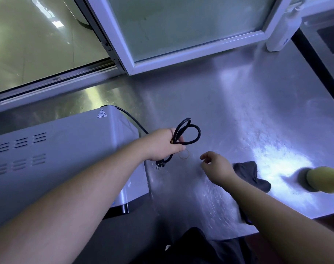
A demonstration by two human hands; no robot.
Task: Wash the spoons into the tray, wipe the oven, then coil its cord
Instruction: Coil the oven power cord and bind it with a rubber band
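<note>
Looks near the end: left hand (163, 144) holds the cord (189, 133) in loops by the oven (57, 149), right hand (215, 165) loose & empty near a rubber band (184, 154), prob. for tying; no spoons in view.

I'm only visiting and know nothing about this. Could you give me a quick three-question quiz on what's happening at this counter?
1. True or false: the left hand grips the looped black cord.
2. What lies on the steel counter just beside the right hand? A) a grey cloth B) a plate C) a sponge
3. Fill in: the plug hangs ___ the left hand.

Key: 1 true; 2 A; 3 below.
</note>
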